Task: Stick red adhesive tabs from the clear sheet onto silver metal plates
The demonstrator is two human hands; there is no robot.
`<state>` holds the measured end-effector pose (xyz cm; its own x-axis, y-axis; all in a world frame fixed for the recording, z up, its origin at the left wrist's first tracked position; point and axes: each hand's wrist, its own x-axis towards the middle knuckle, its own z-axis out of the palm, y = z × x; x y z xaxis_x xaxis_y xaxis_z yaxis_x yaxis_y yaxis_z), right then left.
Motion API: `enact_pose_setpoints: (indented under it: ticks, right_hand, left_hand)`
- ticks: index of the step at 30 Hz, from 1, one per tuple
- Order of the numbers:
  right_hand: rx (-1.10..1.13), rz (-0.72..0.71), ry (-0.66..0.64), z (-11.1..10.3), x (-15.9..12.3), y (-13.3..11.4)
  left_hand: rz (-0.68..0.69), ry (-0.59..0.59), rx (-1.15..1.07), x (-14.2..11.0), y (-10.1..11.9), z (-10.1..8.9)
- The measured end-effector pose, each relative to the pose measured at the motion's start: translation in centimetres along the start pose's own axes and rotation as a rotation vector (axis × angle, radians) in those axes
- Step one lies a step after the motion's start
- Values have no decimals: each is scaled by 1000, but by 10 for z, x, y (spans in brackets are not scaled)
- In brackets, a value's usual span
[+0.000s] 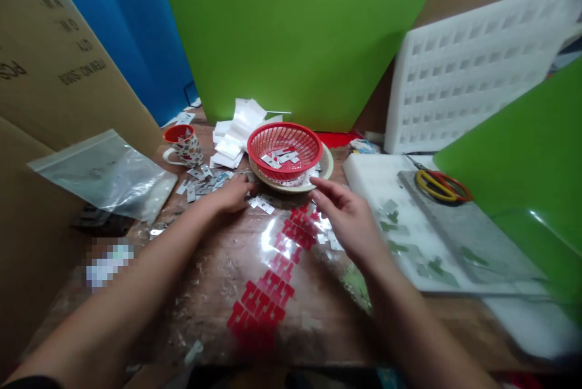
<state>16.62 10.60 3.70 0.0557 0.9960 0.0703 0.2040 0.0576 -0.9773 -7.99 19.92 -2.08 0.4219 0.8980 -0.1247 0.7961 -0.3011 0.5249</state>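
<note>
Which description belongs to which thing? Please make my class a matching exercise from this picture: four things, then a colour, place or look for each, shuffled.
Column 1
1. Basket
2. Scissors
3. Mug
4. Plastic bag

Column 2
A. patterned outside, red inside
B. set over the pale bowl
C. see-through
D. yellow and orange handles

Pairs: 1-B, 2-D, 3-A, 4-C

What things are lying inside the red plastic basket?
Several flat, silvery pieces lie inside the red plastic basket. Some seem to overlap; whatever lies directly beneath them is covered and cannot be seen.
</note>
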Motion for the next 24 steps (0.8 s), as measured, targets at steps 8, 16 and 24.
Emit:
enact_pose_setpoints:
  ticks: [8,16,24]
  right_hand:
    - [56,117,-8,-20,-46,43]
    - [187,163,-332,13,-91,53]
    - [196,243,-475,16,-82,46]
  left_hand:
    - [-15,-59,-135,-17,12,-11]
    - [-439,-263,-1487,-130,100,67]
    - [-433,-195,-1524,-143,105,86]
